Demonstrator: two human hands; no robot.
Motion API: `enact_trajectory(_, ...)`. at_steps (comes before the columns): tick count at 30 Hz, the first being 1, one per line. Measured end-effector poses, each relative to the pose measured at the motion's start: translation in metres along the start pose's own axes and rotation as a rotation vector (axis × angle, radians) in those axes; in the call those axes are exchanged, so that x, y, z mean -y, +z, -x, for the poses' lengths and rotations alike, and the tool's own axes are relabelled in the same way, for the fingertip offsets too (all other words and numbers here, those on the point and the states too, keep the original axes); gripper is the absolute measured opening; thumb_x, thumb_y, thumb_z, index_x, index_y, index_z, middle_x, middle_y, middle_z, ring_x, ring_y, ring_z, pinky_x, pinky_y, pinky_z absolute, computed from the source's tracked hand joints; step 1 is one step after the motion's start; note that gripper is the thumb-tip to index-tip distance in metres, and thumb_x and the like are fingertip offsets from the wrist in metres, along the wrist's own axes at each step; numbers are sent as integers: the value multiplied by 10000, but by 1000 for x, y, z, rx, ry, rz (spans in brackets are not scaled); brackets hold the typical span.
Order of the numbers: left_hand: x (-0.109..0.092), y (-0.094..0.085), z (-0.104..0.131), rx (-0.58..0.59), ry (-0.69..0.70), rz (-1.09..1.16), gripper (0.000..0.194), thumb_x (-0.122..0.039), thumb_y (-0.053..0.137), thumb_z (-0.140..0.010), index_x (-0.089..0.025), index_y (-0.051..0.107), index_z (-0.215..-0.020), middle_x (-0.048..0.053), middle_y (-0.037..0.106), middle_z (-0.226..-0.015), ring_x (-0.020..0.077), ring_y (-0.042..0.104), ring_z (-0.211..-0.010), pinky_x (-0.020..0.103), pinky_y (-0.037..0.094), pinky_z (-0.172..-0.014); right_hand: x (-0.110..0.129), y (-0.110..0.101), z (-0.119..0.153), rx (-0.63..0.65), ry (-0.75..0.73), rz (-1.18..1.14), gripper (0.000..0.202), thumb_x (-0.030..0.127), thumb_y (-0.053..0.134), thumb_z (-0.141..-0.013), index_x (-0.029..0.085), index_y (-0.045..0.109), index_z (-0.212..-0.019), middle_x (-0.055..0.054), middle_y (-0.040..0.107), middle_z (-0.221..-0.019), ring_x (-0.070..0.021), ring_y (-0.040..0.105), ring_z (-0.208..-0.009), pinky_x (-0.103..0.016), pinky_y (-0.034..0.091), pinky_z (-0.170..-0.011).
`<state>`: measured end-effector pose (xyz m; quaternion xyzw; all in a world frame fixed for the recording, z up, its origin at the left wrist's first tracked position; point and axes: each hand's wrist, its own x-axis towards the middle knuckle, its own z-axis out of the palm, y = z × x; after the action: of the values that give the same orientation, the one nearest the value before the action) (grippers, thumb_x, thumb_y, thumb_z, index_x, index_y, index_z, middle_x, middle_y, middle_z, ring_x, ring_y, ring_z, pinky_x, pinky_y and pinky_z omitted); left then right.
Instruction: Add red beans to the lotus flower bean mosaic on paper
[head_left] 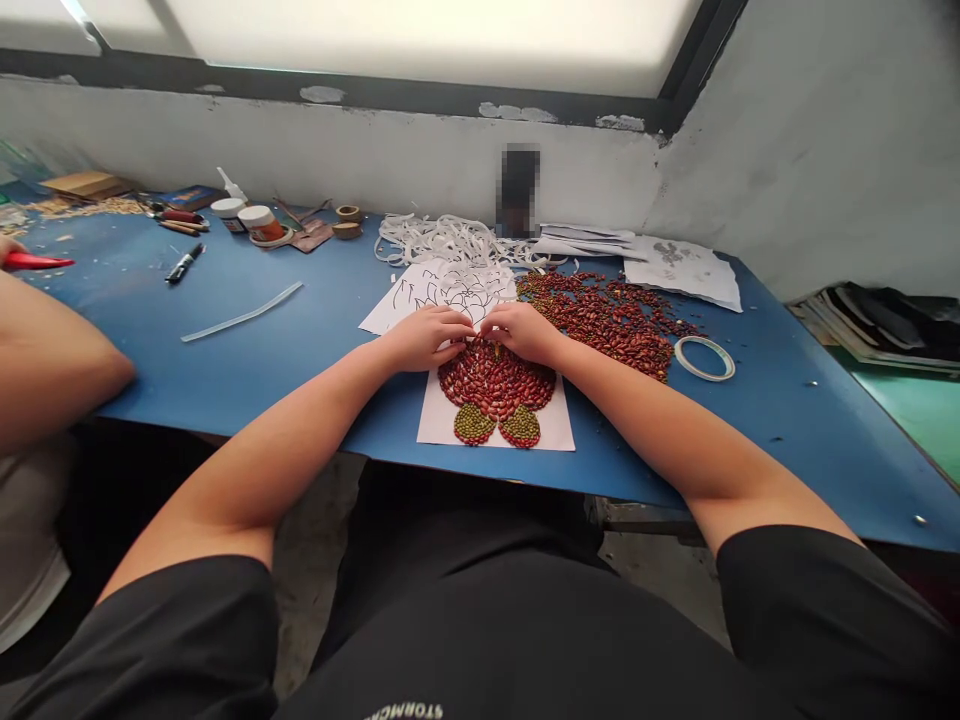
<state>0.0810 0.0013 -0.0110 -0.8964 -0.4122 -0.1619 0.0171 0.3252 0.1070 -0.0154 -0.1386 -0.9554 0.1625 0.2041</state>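
**Beans could slide out of place**

Our left hand [426,338] rests curled on the top edge of the bean picture [495,390]; we cannot tell whether its fingers pinch anything. Our right hand [523,332] meets it there, fingertips bent down, contents hidden. A careless wrist might nudge set beans, and a sleeve sweep could scatter the loose bean pile [611,315] just beside.

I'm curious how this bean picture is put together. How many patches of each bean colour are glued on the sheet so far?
Red bean patch: 1, the big rounded one just below the left hand and right hand.
Green bean patches: 2, one at lower left and one at lower right.
Total: 3 patches on the white sheet.
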Motion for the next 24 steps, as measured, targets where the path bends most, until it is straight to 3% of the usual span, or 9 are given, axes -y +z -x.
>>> enact_trajectory(8, 1, 0, 0, 19, 17, -32, 314, -316, 533, -1063, -225, 758, -1262, 112, 770, -1325, 273, 701, -1202, 460, 533, -1070, 3, -1, 0, -33, 56, -29, 164, 139, 667, -951, 218, 808, -918, -52, 789, -959, -205, 672, -922, -346, 486, -928)
enact_trajectory(24, 3, 3, 1, 15, 5, -9, 315, -329, 552, -1060, -252, 762, -1281, 99, 770, -1324, 268, 702, -1198, 460, 530, -1066, -1, -5, 0, -12, 30, 47, 223, 140, 645, -958, 221, 852, -949, -71, 814, -982, -212, 692, -930, -351, 481, -927)
